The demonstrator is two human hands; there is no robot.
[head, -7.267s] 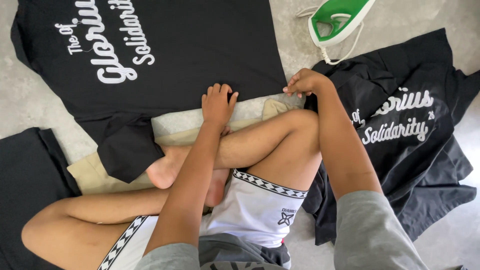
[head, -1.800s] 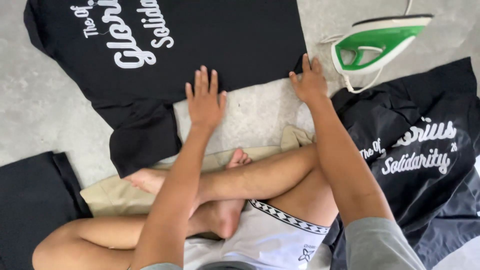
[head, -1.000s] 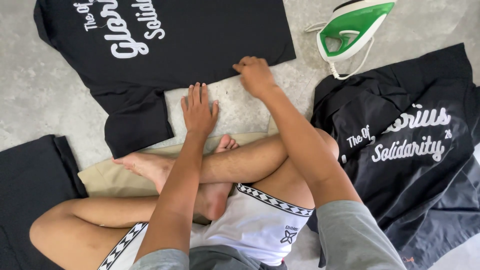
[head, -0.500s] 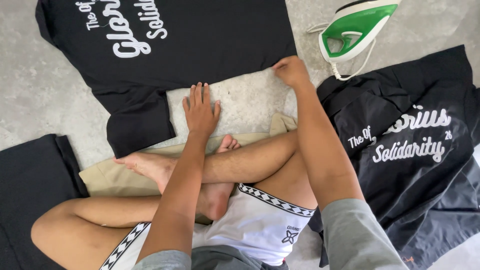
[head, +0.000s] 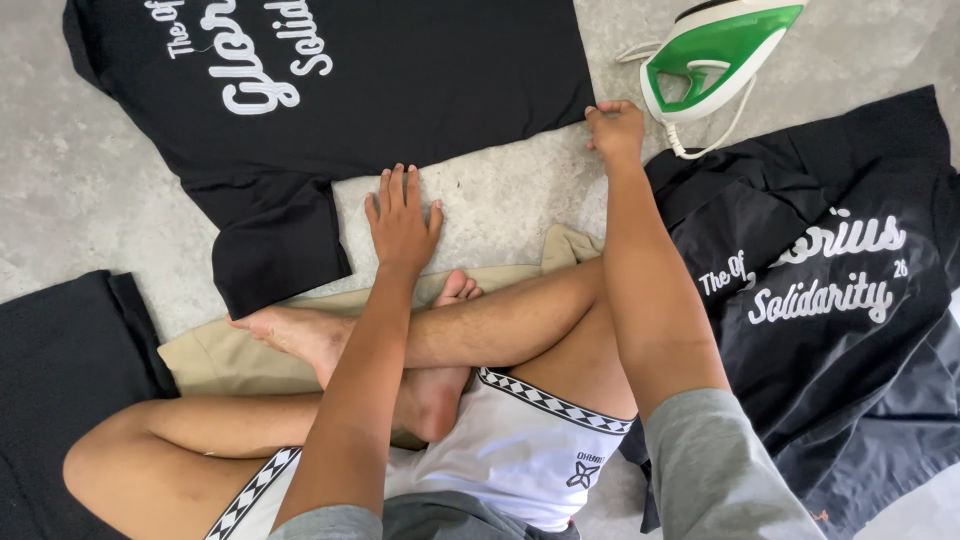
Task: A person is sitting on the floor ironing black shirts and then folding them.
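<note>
A black T-shirt (head: 400, 90) with white lettering lies spread flat on the grey floor ahead of me. My left hand (head: 400, 215) rests palm down, fingers apart, on a pale cloth (head: 500, 195) just below the shirt's hem. My right hand (head: 615, 128) is at the shirt's lower right corner, fingers curled at the hem edge; whether it pinches the fabric is unclear. A green and white iron (head: 715, 50) stands just right of that hand.
A crumpled black shirt (head: 830, 290) with white print lies at the right. A folded black garment (head: 60, 370) sits at the left. My crossed bare legs (head: 450, 330) rest on a beige cloth (head: 230, 355). The iron's white cord (head: 700, 140) loops by the right hand.
My right hand has swept rightwards along the shirt's lower hem, from near its middle to its right corner. The left hand has stayed flat on the pale cloth.
</note>
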